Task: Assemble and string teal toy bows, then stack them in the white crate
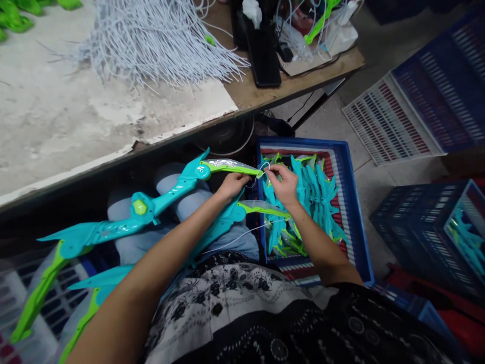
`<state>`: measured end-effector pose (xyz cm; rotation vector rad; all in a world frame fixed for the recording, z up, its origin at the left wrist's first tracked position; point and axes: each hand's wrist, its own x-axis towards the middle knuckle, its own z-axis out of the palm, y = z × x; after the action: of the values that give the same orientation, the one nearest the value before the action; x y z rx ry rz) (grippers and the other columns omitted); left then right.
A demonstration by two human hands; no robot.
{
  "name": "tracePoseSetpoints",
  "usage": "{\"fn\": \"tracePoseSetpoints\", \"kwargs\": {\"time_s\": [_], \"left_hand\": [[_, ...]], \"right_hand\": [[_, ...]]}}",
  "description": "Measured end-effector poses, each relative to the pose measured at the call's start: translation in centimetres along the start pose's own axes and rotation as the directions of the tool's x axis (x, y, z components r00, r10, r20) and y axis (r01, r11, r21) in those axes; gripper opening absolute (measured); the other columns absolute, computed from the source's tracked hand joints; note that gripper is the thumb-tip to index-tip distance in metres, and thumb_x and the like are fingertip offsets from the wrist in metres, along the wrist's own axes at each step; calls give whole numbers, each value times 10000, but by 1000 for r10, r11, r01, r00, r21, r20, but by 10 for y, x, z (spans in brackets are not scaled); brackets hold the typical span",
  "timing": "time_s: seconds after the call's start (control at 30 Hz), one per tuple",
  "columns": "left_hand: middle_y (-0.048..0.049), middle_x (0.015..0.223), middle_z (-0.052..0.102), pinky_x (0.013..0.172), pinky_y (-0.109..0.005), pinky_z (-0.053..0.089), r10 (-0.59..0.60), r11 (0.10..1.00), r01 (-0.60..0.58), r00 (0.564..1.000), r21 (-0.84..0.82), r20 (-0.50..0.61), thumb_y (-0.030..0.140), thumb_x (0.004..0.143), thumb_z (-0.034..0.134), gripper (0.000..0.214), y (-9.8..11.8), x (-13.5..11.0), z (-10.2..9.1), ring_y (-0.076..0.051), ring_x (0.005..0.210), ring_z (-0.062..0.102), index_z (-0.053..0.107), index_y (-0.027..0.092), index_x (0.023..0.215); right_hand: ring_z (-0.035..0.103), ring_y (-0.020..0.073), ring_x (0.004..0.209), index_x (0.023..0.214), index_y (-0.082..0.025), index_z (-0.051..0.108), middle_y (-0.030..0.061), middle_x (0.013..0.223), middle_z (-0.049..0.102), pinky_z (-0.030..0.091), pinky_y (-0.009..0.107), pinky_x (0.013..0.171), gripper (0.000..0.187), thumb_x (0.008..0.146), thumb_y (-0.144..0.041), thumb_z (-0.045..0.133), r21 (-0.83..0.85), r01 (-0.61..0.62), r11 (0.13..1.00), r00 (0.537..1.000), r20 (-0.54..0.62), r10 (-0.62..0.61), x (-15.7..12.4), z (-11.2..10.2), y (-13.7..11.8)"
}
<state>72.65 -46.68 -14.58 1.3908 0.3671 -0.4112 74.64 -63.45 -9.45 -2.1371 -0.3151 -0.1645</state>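
Observation:
A long teal and lime-green toy bow (151,205) lies across my lap, its green tip pointing right. My left hand (232,184) is closed around that limb just short of the tip. My right hand (282,184) pinches a thin white string (265,168) at the bow tip, fingers pressed together. The string (242,235) trails down past a second bow (223,225) lying under my forearms. Both hands hover over the left edge of a blue crate (354,212) filled with several more teal bows (318,197).
A worn worktable (76,116) in front holds a pile of white strings (159,40), a black phone (263,55) and clutter. More blue crates (428,91) lie on the floor at right, one (424,232) holding bows. A basket (22,303) sits at lower left.

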Motion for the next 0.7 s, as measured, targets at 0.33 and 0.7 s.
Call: {"fn": "tracePoseSetpoints", "kwargs": {"time_s": [0.33,0.7], "left_hand": [[-55,701,683,816,-306,429,-23,961,78,978,-264,206,250,619,708,156,4,9,4,-158,732,599,691,118,701],[-94,654,689,743,-339,482,-134,921,255,916,-293,378,373,578,812,366,9,6,2,-178,634,634,683,88,769]], "right_hand": [[578,194,829,840,-249,640,42,857,666,462,361,803,162,890,-306,497,-118,244,963,963,144,-226,9,0,6],[620,187,912,796,-205,652,45,915,694,492,363,846,123,841,-295,581,-4,170,985,983,63,-170,0,13,23]]}}
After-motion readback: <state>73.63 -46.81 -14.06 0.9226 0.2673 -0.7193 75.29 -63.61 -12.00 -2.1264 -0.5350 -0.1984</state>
